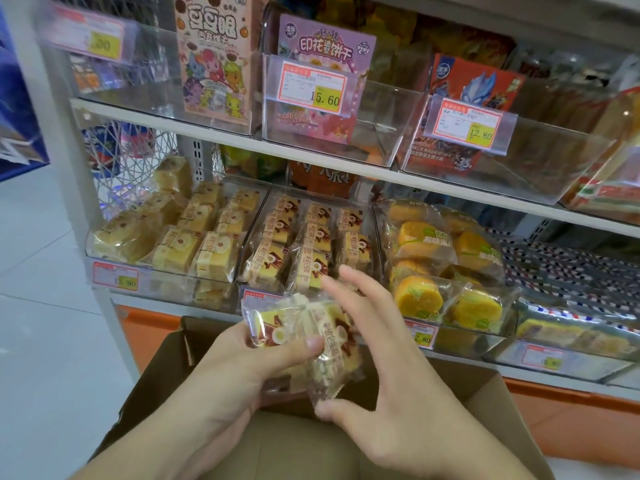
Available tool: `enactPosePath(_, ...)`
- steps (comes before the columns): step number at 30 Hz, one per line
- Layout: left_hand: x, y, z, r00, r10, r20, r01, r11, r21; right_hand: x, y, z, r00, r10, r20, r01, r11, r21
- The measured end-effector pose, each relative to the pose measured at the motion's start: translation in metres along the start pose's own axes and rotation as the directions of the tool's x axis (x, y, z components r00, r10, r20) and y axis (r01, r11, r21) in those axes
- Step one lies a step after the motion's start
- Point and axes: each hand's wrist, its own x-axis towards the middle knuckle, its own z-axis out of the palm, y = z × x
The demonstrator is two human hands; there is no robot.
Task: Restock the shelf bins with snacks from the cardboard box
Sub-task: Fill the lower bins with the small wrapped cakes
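- I saw my left hand (242,362) gripping a bundle of wrapped cake packets (311,337), thumb curled over the front of the wrappers, fingers hidden behind them.
- My right hand (377,368) was spread, fingers straight and apart; its thumb touched the lower end of the bundle and its fingertips reached up beside the top of it. It was not closed round anything.
- The bundle sat just in front of the lower shelf's front edge, above the open cardboard box (485,403), whose flaps stood below both hands.
- Right behind the bundle was the middle bin (249,271) on the lower shelf, holding rows of packets (308,237) with the same red and yellow print.
- The left bin (104,261) at the shelf's left end held paler yellow cake packets (187,244), with a price tag (116,277) on its front.
- The right bin (509,317) held round orange cakes (419,296) in clear wrap.
- On the upper shelf stood clear bins with a pink cartoon box (211,60), a purple biscuit pack (325,39) and an orange pack (478,84); one tag (313,86) read 15.60.
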Motion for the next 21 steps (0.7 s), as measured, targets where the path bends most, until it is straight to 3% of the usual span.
enactPosePath(4,0.005,0.000,0.000,1.000,0.004,-0.007,-0.004,0.999,0.044,0.015,0.004,-0.005,0.989,-0.073,0.132,0.092,0.985,-0.144)
enactPosePath(10,0.015,0.000,-0.010,0.999,-0.039,-0.019,0.040,0.998,0.057,0.030,0.022,0.001,0.991,-0.113,0.071,0.128,0.953,-0.273)
enactPosePath(13,0.022,0.000,-0.015,0.996,-0.056,-0.069,0.058,0.998,0.017,0.041,0.030,0.001,0.997,-0.079,0.023,0.083,0.943,-0.321)
enactPosePath(16,0.030,-0.002,-0.022,0.987,-0.100,-0.129,0.101,0.995,0.001,0.059,0.040,-0.008,0.990,0.078,-0.117,-0.116,0.923,-0.367)
enactPosePath(18,0.034,-0.002,-0.025,0.983,-0.118,-0.139,0.124,0.991,0.041,0.072,0.050,-0.018,0.978,0.111,-0.176,-0.187,0.841,-0.507)
enactPosePath(21,0.038,-0.002,-0.025,0.983,-0.119,-0.140,0.137,0.982,0.126,0.090,0.064,-0.022,0.984,0.100,-0.149,-0.175,0.716,-0.676)
